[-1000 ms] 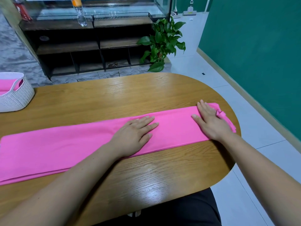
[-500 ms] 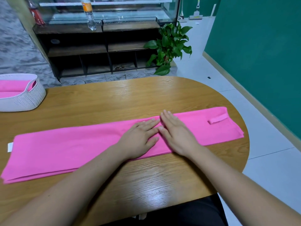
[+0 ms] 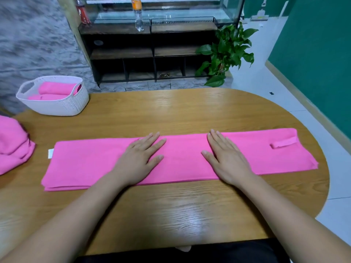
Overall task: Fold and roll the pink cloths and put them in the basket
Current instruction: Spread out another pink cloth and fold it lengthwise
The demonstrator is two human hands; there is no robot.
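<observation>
A pink cloth (image 3: pixel 182 160), folded into a long flat strip, lies across the wooden table (image 3: pixel 182 111) from left to right. My left hand (image 3: pixel 140 160) presses flat on its middle with straight fingers. My right hand (image 3: pixel 226 160) lies flat on the strip a little to the right, fingers spread. A small loop tab (image 3: pixel 284 144) shows near the strip's right end and a white label (image 3: pixel 50 153) at its left end. The white basket (image 3: pixel 62 105) stands at the table's far left and holds rolled pink cloths (image 3: pixel 55 88).
A heap of loose pink cloth (image 3: pixel 13 147) lies at the table's left edge. The table's rounded right end (image 3: pixel 321 168) drops to a tiled floor. Behind the table are a dark shelf unit (image 3: pixel 148 54) and a potted plant (image 3: pixel 226 54).
My right hand slid from the strip's right end to the middle beside my left hand, then moved a little apart. The view turned left, bringing the basket and loose heap into sight.
</observation>
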